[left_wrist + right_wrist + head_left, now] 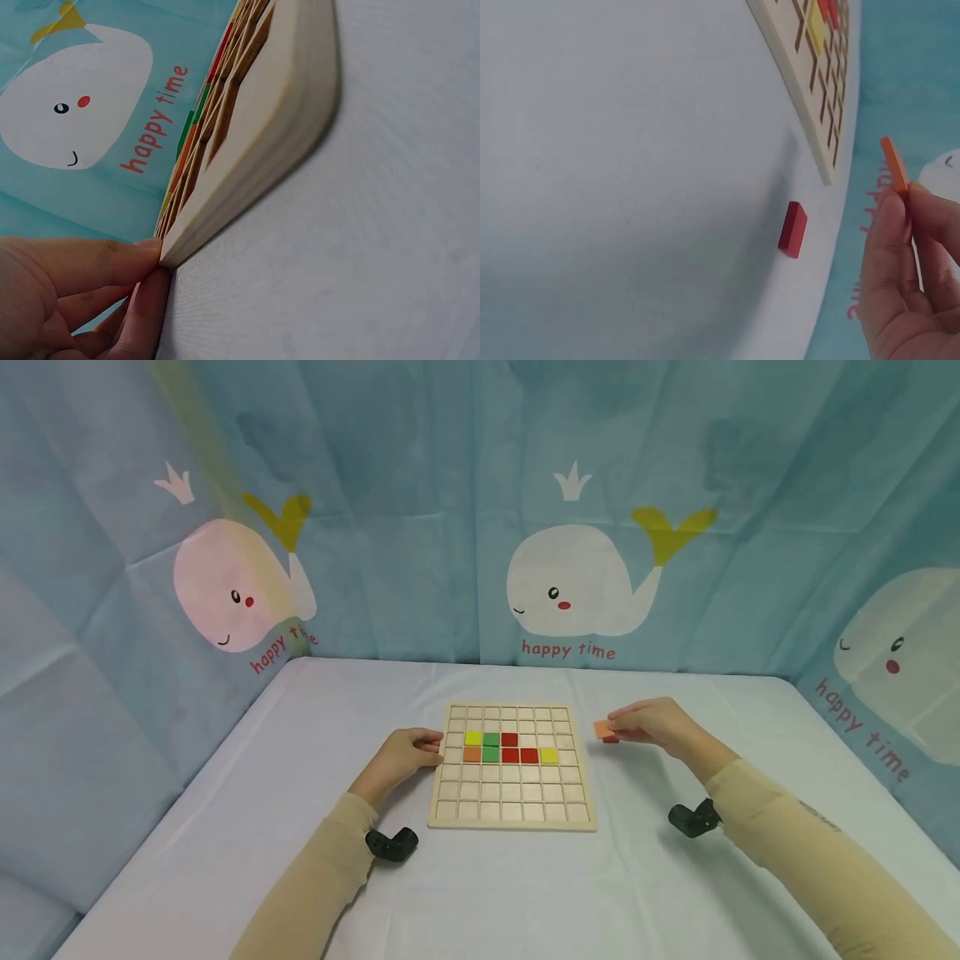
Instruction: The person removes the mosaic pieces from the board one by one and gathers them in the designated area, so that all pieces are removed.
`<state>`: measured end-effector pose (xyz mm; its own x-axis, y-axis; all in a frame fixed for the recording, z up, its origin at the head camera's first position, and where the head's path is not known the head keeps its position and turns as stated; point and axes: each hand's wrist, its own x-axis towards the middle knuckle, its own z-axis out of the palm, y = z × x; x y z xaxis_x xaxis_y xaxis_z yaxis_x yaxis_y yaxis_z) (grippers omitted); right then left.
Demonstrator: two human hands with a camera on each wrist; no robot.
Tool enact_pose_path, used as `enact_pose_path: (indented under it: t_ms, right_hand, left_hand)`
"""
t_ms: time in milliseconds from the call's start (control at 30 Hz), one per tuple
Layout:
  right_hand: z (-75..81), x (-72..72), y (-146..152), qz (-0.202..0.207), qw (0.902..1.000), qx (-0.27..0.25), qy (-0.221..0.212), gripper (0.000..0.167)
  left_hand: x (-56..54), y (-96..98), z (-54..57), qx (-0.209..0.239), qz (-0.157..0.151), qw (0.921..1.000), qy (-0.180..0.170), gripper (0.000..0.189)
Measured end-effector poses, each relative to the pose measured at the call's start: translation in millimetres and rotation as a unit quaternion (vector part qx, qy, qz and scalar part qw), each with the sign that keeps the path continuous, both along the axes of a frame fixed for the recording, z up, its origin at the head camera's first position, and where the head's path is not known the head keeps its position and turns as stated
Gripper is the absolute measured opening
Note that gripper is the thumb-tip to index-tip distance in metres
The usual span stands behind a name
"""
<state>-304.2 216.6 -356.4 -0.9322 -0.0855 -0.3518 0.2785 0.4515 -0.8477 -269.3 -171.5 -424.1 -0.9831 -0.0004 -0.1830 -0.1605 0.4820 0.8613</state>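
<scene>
My left hand (pixel 399 758) pinches the left edge of a square wooden grid board (pixel 490 811) between thumb and fingers. In the left wrist view, the thumb meets the board's rim (pixel 259 142) near a corner. To the right of the board, my right hand (pixel 657 723) pinches a thin orange square tile (pixel 894 166) by one end, raised off the table. Below it a red tile (pixel 793 230) lies on the white cloth, partly hidden in the head view. Yellow, green, red and orange tiles sit in two adjoining rows of the grid, such as a yellow tile (pixel 549 756).
A white cloth (pixel 510 893) covers the table. Blue curtains (pixel 405 585) with printed whales stand behind and at both sides. Each wrist wears a black camera, such as the left wrist's camera (pixel 392 845).
</scene>
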Motion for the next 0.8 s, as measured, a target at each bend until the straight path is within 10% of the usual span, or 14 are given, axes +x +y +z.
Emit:
enact_pose_path:
  t_ms: [800]
  right_hand:
    - [-7.8, -5.9, 45, -0.055, 0.9970, -0.025, -0.047, 0.063]
  left_hand:
    - [-2.3, -1.0, -1.1, -0.005, -0.001, 1.0000, 0.001, 0.044]
